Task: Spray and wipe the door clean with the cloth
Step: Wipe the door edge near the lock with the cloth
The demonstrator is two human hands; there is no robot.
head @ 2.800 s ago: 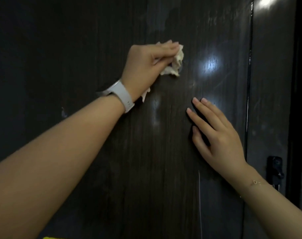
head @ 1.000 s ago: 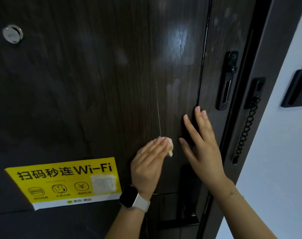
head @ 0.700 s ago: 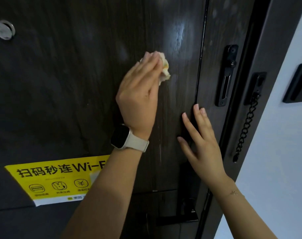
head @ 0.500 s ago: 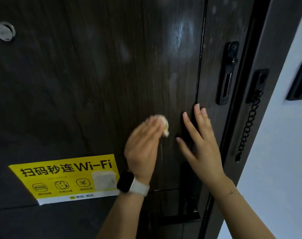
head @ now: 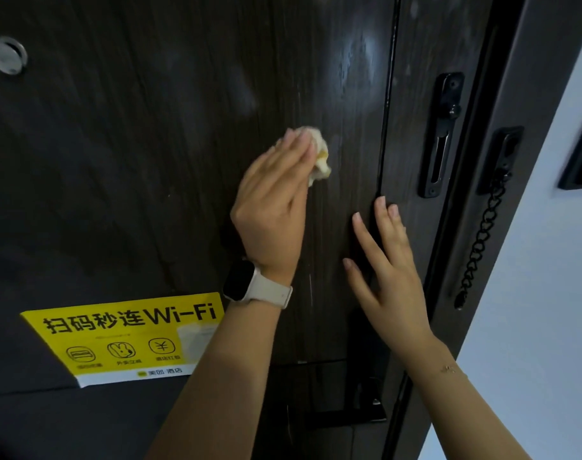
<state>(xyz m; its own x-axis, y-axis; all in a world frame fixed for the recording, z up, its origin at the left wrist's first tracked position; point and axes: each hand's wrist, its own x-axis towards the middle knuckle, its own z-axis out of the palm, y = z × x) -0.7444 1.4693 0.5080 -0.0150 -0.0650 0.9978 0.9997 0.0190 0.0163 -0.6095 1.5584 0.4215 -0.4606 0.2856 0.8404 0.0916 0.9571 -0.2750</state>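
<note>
1. Right now the left hand [head: 273, 207] presses a small crumpled cloth [head: 321, 154] flat against the dark door [head: 150, 161], fingers laid straight over the wad with only its pale right edge showing past the fingertips.
2. Just right of it and a little lower, the right hand [head: 387, 277] rests open on the door, fingers straight and spread, tips near the vertical groove [head: 382, 127]; it holds nothing and appears to steady the panel.
3. Both hands are apart, not touching each other.
4. Smeary, cloudy patches show on the wood above and to the right of the cloth, so wiping looks partly done at best.
5. Judging by its bunched shape, the cloth is light, soft and limp; it should be kept balled under the palm and fingers, since a loose corner would trail and streak.
6. Glossy and likely damp, the door may let the wad slide easily, so firm flat pressure matters.
7. A yellow Wi-Fi sticker [head: 123, 336] sits lower left, a peephole [head: 7, 54] upper left, and a chain lock [head: 482, 234] hangs on the right; no spray bottle is in view.
</note>
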